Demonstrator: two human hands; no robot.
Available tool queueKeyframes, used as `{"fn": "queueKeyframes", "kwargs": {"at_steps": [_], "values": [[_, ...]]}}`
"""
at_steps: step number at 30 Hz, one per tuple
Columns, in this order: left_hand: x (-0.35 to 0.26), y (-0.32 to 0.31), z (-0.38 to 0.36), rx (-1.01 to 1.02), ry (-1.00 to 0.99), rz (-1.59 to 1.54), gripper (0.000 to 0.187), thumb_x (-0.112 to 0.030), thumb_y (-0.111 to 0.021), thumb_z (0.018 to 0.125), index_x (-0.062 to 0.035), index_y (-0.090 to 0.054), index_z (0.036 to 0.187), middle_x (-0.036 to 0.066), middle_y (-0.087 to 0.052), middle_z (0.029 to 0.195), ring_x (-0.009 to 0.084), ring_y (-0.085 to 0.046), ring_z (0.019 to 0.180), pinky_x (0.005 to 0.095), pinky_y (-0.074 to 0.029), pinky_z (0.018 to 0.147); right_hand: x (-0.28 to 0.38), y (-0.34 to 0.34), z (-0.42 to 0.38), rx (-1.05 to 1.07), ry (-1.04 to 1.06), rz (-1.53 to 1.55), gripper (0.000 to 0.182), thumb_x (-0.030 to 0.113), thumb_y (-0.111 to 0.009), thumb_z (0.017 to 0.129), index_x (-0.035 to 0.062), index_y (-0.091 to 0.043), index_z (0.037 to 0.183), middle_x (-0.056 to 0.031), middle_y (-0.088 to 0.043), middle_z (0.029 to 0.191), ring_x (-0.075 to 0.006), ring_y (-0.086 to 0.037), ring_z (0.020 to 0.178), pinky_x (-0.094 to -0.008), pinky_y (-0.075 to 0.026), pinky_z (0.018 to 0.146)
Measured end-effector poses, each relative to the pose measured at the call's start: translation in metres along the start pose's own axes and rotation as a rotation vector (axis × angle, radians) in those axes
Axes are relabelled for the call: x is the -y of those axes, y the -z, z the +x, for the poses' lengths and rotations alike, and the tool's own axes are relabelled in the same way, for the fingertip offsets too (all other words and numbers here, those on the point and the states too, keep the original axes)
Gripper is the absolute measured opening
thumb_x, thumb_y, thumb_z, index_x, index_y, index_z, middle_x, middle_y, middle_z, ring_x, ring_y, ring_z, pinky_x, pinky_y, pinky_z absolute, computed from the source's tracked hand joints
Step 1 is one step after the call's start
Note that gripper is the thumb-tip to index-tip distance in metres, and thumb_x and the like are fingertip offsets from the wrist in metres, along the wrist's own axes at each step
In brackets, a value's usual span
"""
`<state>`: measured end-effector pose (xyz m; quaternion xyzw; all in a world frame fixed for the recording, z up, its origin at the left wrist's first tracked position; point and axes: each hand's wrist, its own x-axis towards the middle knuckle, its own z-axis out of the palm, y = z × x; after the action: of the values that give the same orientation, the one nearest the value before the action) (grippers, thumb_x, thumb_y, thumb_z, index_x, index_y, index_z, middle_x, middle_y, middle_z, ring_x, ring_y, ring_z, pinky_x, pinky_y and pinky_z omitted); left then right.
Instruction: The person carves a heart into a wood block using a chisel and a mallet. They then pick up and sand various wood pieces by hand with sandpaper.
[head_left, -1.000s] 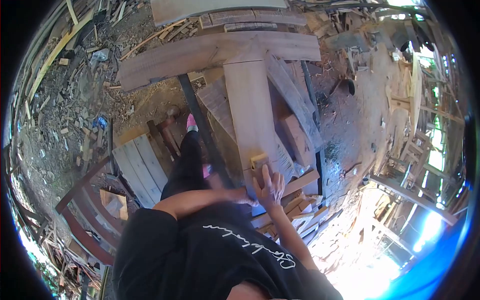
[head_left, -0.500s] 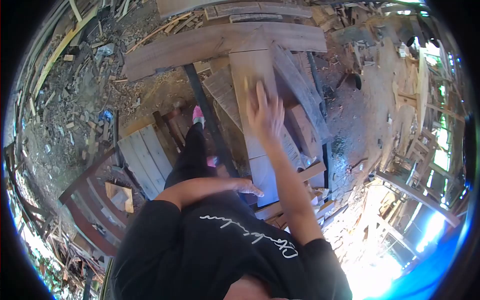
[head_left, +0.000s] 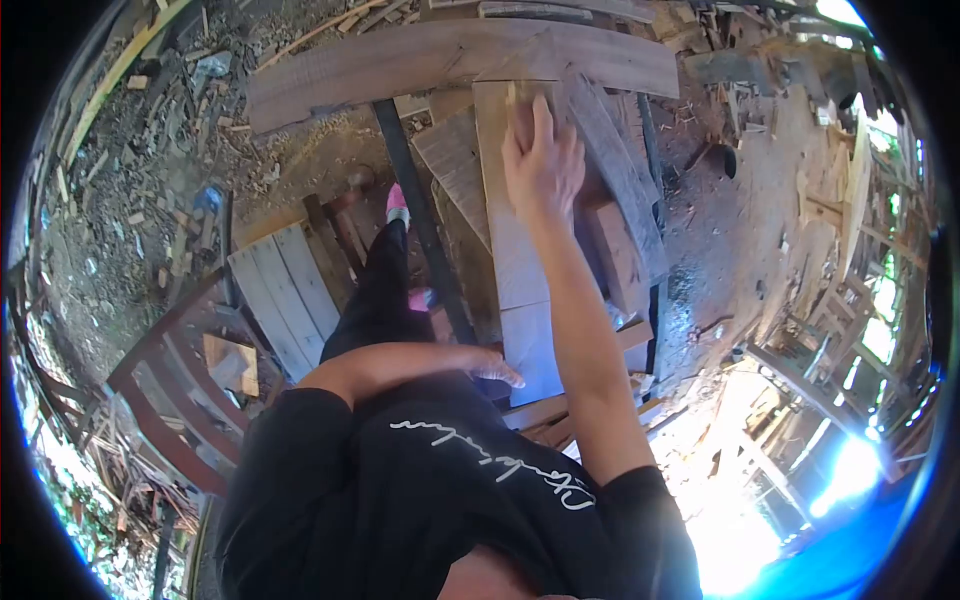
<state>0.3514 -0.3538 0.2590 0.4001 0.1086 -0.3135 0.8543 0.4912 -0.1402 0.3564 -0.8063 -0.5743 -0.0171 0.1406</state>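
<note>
Slatted wooden seat [head_left: 285, 295] left of the left fingers. Left hand [head_left: 492, 367] loose, nothing visible in grasp, beside plank's near end, probably for balance. Smooth, flat plank [head_left: 510, 235] reaches under right fingers. Blurry brown block [head_left: 523, 124] — right hand [head_left: 545, 172] grasps it from above, presumably for even pressure.

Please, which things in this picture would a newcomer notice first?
Probably the person's bare right hand, at upper centre, stretched over the long pale-brown wooden board. Next come the black shirt with white script lettering, at bottom centre, and the blazing white light at lower right.
</note>
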Motion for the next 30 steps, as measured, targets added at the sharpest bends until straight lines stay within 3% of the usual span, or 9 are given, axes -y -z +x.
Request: {"fn": "queueKeyframes", "kwargs": {"at_steps": [3,7,10,15,17,19,23,26,30], "values": [[0.026,0.004,0.018,-0.074,-0.039,0.068,0.054,-0.050,-0.072,0.087,-0.0116,-0.070,0.125,0.009,-0.066,0.130,0.0186,-0.058,0.120,0.0339,-0.043,0.103,0.001,0.011,-0.002,-0.014,0.015,0.002,0.056,0.032,-0.068,0.087,0.0162,-0.052,0.139,-0.0215,-0.059,0.108,-0.0405,-0.059,0.095,-0.0508,-0.049,0.078],[0.033,0.007,0.030,-0.095,-0.320,0.029,0.043,-0.038,-0.077,0.085,-0.0082,-0.073,0.116,0.010,-0.070,0.118,0.0178,-0.061,0.112,0.0351,-0.046,0.098,-0.036,0.048,-0.153,-0.015,0.074,0.002,0.067,0.026,-0.074,0.082,0.0128,-0.050,0.143,-0.0201,-0.058,0.118,-0.0393,-0.058,0.097,-0.0501,-0.048,0.083],[0.004,0.006,0.007,-0.114,-0.279,0.219,0.047,-0.036,-0.071,0.090,-0.0037,-0.065,0.124,0.010,-0.069,0.118,0.0206,-0.060,0.111,0.0364,-0.044,0.102,-0.061,0.067,-0.246,0.173,0.001,-0.047,0.067,0.026,-0.075,0.080,0.0106,-0.051,0.141,-0.0230,-0.057,0.116,-0.0417,-0.056,0.093,-0.0488,-0.047,0.082],[0.015,0.017,0.024,-0.030,-0.243,0.227,0.045,-0.037,-0.074,0.088,-0.0016,-0.067,0.116,0.009,-0.069,0.110,0.0190,-0.059,0.100,0.0367,-0.046,0.095,-0.043,0.046,-0.163,0.165,0.136,-0.016,0.066,0.027,-0.073,0.082,0.0107,-0.049,0.142,-0.0243,-0.057,0.105,-0.0422,-0.054,0.087,-0.0506,-0.046,0.078],[0.015,0.007,0.020,-0.042,-0.242,0.094,0.044,-0.037,-0.075,0.088,-0.0016,-0.068,0.113,0.008,-0.069,0.106,0.0183,-0.059,0.098,0.0364,-0.046,0.094,-0.039,0.027,-0.128,0.082,0.132,0.040,0.062,0.030,-0.072,0.082,0.0188,-0.052,0.140,-0.0185,-0.056,0.102,-0.0391,-0.056,0.088,-0.0515,-0.045,0.075],[0.059,0.004,0.059,-0.092,-0.199,0.034,0.043,-0.039,-0.076,0.087,-0.0027,-0.070,0.111,0.006,-0.070,0.105,0.0161,-0.059,0.097,0.0344,-0.047,0.092,-0.022,0.018,-0.074,0.037,0.076,0.009,0.060,0.032,-0.069,0.085,0.0194,-0.051,0.141,-0.0186,-0.057,0.105,-0.0386,-0.056,0.093,-0.0510,-0.045,0.077],[0.027,0.004,0.020,-0.137,-0.054,0.102,0.055,-0.052,-0.076,0.083,-0.0074,-0.072,0.116,0.009,-0.071,0.114,0.0177,-0.061,0.105,0.0350,-0.047,0.094,-0.004,0.011,-0.018,0.000,-0.047,0.041,0.058,0.033,-0.067,0.086,0.0195,-0.051,0.141,-0.0180,-0.058,0.108,-0.0376,-0.055,0.097,-0.0501,-0.045,0.080],[-0.033,-0.009,-0.031,-0.177,-0.015,0.128,0.058,-0.050,-0.076,0.083,-0.0062,-0.070,0.120,0.009,-0.069,0.119,0.0186,-0.061,0.108,0.0352,-0.046,0.097,-0.028,0.025,-0.079,-0.075,0.041,0.038,0.062,0.031,-0.071,0.083,0.0202,-0.052,0.140,-0.0169,-0.059,0.112,-0.0365,-0.058,0.096,-0.0492,-0.047,0.079],[0.028,0.009,0.027,-0.140,-0.311,0.100,0.046,-0.034,-0.072,0.091,-0.0026,-0.065,0.123,0.008,-0.069,0.119,0.0178,-0.061,0.110,0.0339,-0.044,0.101,-0.064,0.067,-0.234,0.083,0.000,-0.005,0.068,0.023,-0.076,0.079,0.0139,-0.050,0.142,-0.0198,-0.057,0.108,-0.0402,-0.058,0.093,-0.0500,-0.048,0.082]]}}
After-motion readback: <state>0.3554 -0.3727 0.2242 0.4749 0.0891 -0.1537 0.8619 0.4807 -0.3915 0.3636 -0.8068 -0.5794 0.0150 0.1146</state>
